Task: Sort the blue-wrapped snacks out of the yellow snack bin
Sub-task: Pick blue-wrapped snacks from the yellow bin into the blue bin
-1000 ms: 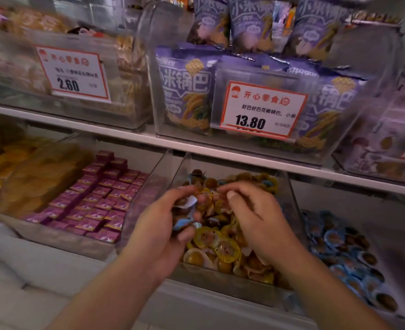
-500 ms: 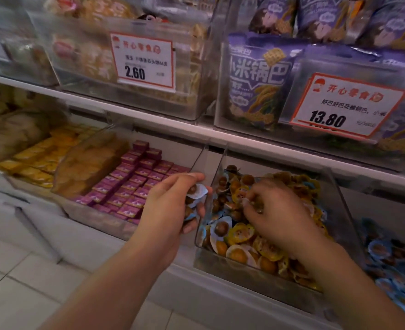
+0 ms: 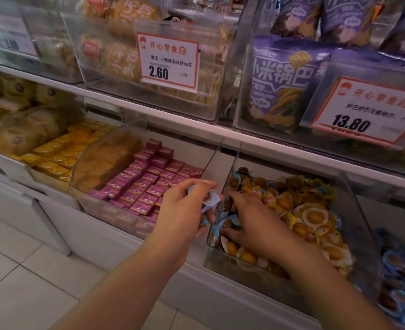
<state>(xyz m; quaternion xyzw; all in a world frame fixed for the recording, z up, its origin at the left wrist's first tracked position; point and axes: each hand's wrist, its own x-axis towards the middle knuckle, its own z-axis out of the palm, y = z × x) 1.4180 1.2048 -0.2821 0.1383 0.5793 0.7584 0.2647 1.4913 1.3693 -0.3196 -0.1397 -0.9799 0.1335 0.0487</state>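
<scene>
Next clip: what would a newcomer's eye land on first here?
Probably the two bare hands at centre: the left hand grips a few blue-wrapped snacks just outside the bin, while the right hand digs into the yellow snack bin. Next, the bold 13.80 price tag at upper right.

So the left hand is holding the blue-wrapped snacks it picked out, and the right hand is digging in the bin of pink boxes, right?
Not quite. The head view shows the right hand digging in the yellow snack bin, not among the pink boxes, which lie in the bin beside it. The left hand does hold the blue-wrapped snacks.
</scene>
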